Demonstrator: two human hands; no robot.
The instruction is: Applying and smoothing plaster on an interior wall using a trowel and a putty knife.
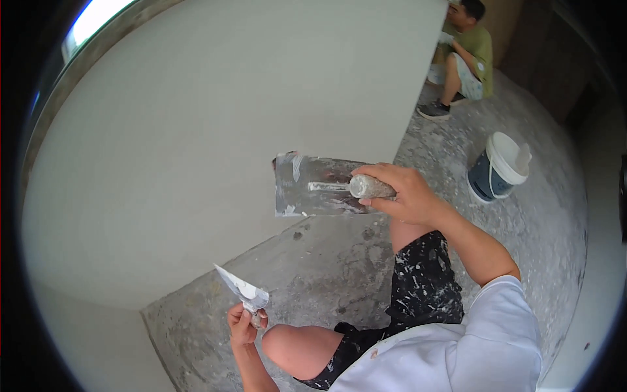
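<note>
My right hand (398, 193) grips the handle (366, 186) of a flat rectangular steel trowel (293, 193), smeared with white and held at the pale grey wall (183, 111). My left hand (243, 325), lower down near my bent knee, is closed on the handle of a putty knife (238, 284) that carries white paste on its pointed blade. The knife's blade is tilted up toward the wall, apart from the trowel.
A crouching co-worker (480, 55) is at the wall's far edge, top right. A white-rimmed dark bucket (486, 183) with a pale tool in it stands at right on the speckled concrete floor (529, 235). A bright window (91, 19) shows at upper left.
</note>
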